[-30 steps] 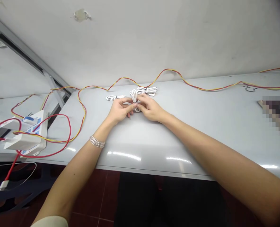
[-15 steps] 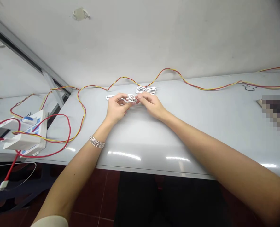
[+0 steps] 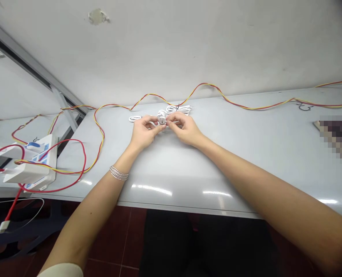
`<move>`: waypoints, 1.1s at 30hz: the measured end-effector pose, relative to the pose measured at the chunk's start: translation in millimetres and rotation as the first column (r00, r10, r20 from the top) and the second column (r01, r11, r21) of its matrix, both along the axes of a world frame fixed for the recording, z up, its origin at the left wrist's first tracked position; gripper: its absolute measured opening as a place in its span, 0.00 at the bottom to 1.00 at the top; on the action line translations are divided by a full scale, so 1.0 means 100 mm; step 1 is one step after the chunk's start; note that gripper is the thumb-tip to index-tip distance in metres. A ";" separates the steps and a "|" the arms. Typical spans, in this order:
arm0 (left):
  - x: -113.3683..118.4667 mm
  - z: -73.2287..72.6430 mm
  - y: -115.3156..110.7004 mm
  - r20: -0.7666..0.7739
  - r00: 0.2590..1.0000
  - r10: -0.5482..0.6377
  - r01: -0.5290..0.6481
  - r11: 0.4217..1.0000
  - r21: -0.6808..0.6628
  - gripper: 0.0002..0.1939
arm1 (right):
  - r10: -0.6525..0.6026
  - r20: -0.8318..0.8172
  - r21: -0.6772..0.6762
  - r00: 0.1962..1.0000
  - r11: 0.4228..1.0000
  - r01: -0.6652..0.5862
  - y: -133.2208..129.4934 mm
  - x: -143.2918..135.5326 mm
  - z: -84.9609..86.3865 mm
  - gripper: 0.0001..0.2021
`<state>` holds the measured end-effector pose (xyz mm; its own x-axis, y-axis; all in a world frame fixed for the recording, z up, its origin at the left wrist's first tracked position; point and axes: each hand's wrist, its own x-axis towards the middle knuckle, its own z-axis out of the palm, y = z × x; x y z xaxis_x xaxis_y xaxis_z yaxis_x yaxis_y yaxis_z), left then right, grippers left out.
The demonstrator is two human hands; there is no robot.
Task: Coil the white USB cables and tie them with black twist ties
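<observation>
My left hand (image 3: 144, 131) is closed, its thumb and fingers pinching a coiled white cable (image 3: 161, 115) just above the grey table. My right hand (image 3: 185, 129) meets it from the other side, thumb and forefinger pressed together at a thin dark twist tie (image 3: 162, 123) on the coil. Just behind my right fingers lies another bundled white cable (image 3: 179, 109), bound with a dark tie. A loop of white cable (image 3: 135, 119) rests beside my left knuckles, partly hidden by the hand.
Red and yellow wires (image 3: 148, 94) wind along the back of the table (image 3: 246, 154). At left sits a white power strip (image 3: 51, 161) with white adapters (image 3: 26, 173) and a red cable (image 3: 84, 154). Dark tie pieces (image 3: 304, 107) lie at right, near a blurred flat object (image 3: 338, 138).
The coiled white cable has turned more upright between my fingers. Both hands stay in nearly the same place, with small finger movements at the tie.
</observation>
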<state>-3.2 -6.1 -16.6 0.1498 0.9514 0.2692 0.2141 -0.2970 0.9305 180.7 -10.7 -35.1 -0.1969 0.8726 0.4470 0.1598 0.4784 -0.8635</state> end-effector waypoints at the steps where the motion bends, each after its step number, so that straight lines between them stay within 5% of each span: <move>1: 0.00 0.00 0.00 0.000 1.000 0.000 0.000 1.000 -0.005 0.16 | -0.002 0.004 0.008 1.000 1.000 0.002 0.00 0.00 0.00 0.08; 12: -0.03 -0.06 0.04 -0.013 1.000 0.017 -0.016 0.998 0.059 0.12 | -0.074 0.104 0.072 0.992 0.995 0.067 0.01 -0.02 -0.02 0.06; 20: -0.04 -0.09 0.08 -0.067 0.998 0.006 0.019 0.932 0.362 0.05 | 0.101 0.053 -0.117 0.993 0.989 -0.094 0.05 0.02 0.01 0.10; 23: -0.05 -0.06 0.07 -0.141 0.989 0.052 0.020 0.885 0.465 0.10 | 0.142 0.048 -0.152 0.989 0.979 -0.134 0.05 0.03 0.02 0.08; 33: -0.05 0.01 0.05 -0.189 0.981 0.043 0.056 0.869 0.491 0.09 | 0.286 -0.105 -0.345 0.952 0.888 -0.305 0.05 0.08 0.11 0.06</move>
<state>-8.6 -1.4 -16.0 0.2505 0.7011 0.6676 0.3659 -0.7070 0.6052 188.5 -6.2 -24.5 -0.4562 0.8793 0.1369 0.0112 0.1595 -0.9871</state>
